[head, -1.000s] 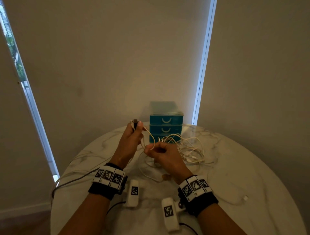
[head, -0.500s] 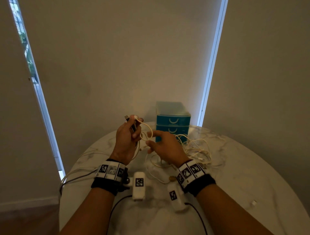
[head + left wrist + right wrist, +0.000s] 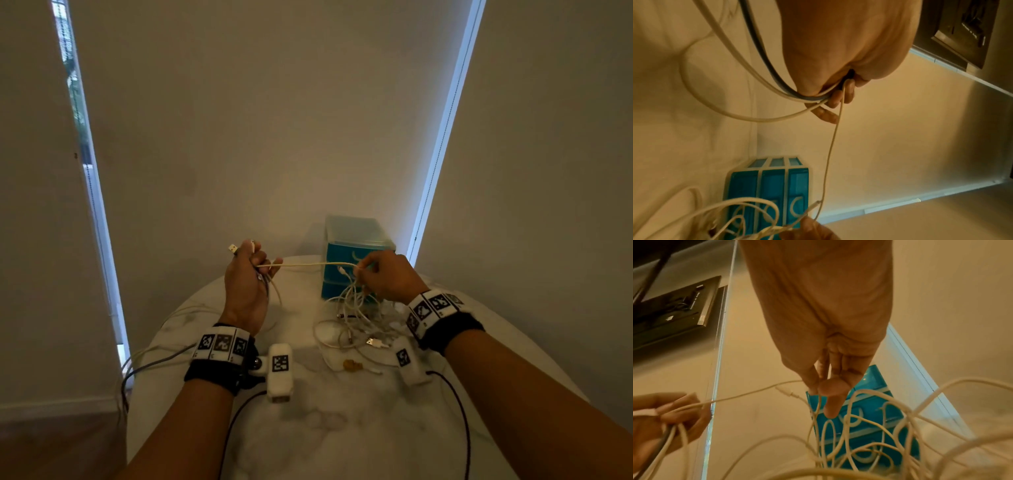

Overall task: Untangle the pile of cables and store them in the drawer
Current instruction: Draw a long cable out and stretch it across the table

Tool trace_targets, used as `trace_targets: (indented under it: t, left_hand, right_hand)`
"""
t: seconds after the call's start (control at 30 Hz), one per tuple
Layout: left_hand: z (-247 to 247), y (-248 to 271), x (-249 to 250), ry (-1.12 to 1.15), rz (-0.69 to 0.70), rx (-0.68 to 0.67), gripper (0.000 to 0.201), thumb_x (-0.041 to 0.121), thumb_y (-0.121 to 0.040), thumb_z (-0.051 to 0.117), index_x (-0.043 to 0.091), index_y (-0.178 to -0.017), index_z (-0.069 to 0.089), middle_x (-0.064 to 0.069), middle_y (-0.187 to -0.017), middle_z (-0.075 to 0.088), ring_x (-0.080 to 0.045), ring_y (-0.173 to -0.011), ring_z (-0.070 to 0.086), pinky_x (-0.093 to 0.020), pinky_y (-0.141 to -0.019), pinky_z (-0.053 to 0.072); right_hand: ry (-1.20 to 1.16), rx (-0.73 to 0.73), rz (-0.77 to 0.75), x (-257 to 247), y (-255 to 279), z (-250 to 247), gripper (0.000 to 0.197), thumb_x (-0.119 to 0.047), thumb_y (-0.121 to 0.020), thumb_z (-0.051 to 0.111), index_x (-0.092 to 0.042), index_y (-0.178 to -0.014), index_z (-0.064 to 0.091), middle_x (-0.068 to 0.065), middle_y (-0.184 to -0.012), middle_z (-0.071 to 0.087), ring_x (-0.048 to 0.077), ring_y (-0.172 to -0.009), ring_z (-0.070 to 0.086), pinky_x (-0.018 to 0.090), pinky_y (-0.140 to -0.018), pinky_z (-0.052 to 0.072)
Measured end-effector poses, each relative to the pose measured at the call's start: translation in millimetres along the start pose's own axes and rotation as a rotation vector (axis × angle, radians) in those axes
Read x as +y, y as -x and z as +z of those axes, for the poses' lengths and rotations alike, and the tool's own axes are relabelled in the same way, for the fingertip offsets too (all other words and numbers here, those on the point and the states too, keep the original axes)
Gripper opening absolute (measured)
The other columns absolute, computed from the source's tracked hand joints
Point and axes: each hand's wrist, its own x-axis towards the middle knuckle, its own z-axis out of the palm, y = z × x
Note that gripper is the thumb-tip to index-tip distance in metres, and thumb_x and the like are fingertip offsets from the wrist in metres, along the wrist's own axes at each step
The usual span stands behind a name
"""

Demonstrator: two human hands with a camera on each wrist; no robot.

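Note:
A white cable is stretched level between both hands above the round marble table. My left hand grips one end, its USB plug poking out on top, with a white and a grey cable also held. My right hand pinches the same cable in front of the teal drawer unit. Its drawers look closed. The tangled cable pile lies under the right hand.
The drawer unit stands at the table's far edge by the wall. A small amber object lies near the pile. Grey and white cables hang off the table's left edge. Dark leads run from the wrist cameras.
The hands have drawn apart, left hand going left and right hand going right. The white cable that looped between them is now pulled straight.

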Motion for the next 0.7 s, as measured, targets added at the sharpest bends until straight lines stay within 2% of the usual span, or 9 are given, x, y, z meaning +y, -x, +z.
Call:
trace_targets:
  t: [0.07, 0.13, 0.17, 0.23, 0.33, 0.43, 0.5, 0.6, 0.7]
  left_hand:
    - [6, 5, -5, 0.053, 0.013, 0.011, 0.030, 0.034, -0.112, 0.049, 0.018, -0.087, 0.057, 0.007, -0.064, 0.044, -0.005, -0.055, 0.043, -0.040, -0.086, 0.063]
    - [9, 10, -3, 0.059, 0.024, -0.016, 0.036, 0.048, -0.105, 0.055, 0.021, -0.081, 0.052, 0.006, -0.064, 0.036, -0.006, -0.053, 0.037, -0.030, -0.066, 0.061]
    - [9, 11, -1, 0.035, 0.023, -0.044, 0.039, 0.055, -0.098, 0.060, 0.024, -0.078, 0.050, 0.006, -0.063, 0.032, -0.007, -0.052, 0.033, -0.024, -0.053, 0.050]
    - [8, 11, 2, -0.081, 0.015, -0.103, 0.036, 0.057, -0.090, 0.068, 0.027, -0.078, 0.053, 0.007, -0.061, 0.031, -0.006, -0.050, 0.029, -0.021, -0.042, 0.028]
    - [8, 17, -5, -0.412, -0.021, -0.197, 0.028, 0.043, -0.082, 0.084, 0.021, -0.094, 0.071, 0.006, -0.062, 0.038, -0.008, -0.052, 0.030, -0.021, -0.042, 0.026]
    - [10, 27, -15, -0.659, -0.070, -0.331, 0.039, 0.038, -0.080, 0.089, 0.022, -0.114, 0.079, 0.001, -0.066, 0.045, -0.009, -0.052, 0.031, -0.023, -0.045, 0.027]
    - [13, 31, -17, -0.715, -0.070, -0.366, 0.033, 0.041, -0.085, 0.086, 0.028, -0.115, 0.081, -0.004, -0.066, 0.044, -0.011, -0.052, 0.029, -0.025, -0.047, 0.023]
    - [13, 29, -20, -0.696, -0.059, -0.326, 0.036, 0.055, -0.085, 0.081, 0.033, -0.113, 0.081, 0.001, -0.060, 0.037, -0.013, -0.052, 0.028, -0.029, -0.051, 0.022]
    - [16, 33, -20, -0.730, -0.016, -0.340, 0.025, 0.047, -0.090, 0.080, 0.029, -0.107, 0.082, 0.009, -0.055, 0.046, -0.009, -0.048, 0.035, -0.024, -0.049, 0.026]
  right_hand:
    - [-0.055, 0.041, -0.031, 0, 3, -5, 0.011, -0.020, -0.104, 0.066, -0.014, -0.098, 0.071, 0.006, -0.085, 0.079, 0.006, -0.059, 0.073, 0.023, -0.056, 0.060]
    - [-0.185, 0.063, -0.066, -8, 4, -9, 0.009, -0.018, -0.104, 0.068, -0.009, -0.104, 0.068, 0.009, -0.088, 0.080, 0.012, -0.063, 0.076, 0.024, -0.058, 0.062]
    - [-0.242, 0.068, -0.090, -13, 3, -13, 0.012, -0.020, -0.102, 0.072, -0.009, -0.105, 0.069, 0.008, -0.087, 0.081, 0.013, -0.065, 0.078, 0.026, -0.061, 0.063]
    - [-0.356, 0.058, -0.149, -27, 3, -22, 0.015, -0.022, -0.095, 0.081, -0.012, -0.104, 0.074, 0.003, -0.088, 0.082, 0.012, -0.076, 0.080, 0.028, -0.074, 0.066]
    - [-0.479, -0.006, -0.270, -48, 8, -34, 0.014, -0.015, -0.089, 0.085, -0.016, -0.102, 0.078, -0.001, -0.098, 0.082, 0.008, -0.090, 0.078, 0.016, -0.074, 0.058]
    - [-0.490, -0.088, -0.348, -61, 14, -35, 0.017, -0.009, -0.090, 0.083, -0.009, -0.105, 0.078, 0.001, -0.101, 0.082, 0.012, -0.094, 0.079, 0.021, -0.084, 0.061]
    - [-0.482, -0.092, -0.389, -64, 16, -33, 0.019, -0.008, -0.090, 0.083, -0.006, -0.107, 0.077, 0.002, -0.100, 0.083, 0.012, -0.093, 0.079, 0.021, -0.086, 0.061]
    - [-0.530, -0.116, -0.404, -65, 17, -30, 0.022, -0.006, -0.089, 0.083, -0.001, -0.109, 0.075, 0.004, -0.101, 0.083, 0.013, -0.094, 0.080, 0.018, -0.084, 0.059]
    - [-0.556, -0.159, -0.405, -66, 18, -25, 0.024, -0.006, -0.089, 0.084, 0.000, -0.111, 0.075, 0.006, -0.104, 0.083, 0.017, -0.097, 0.080, 0.024, -0.087, 0.062]
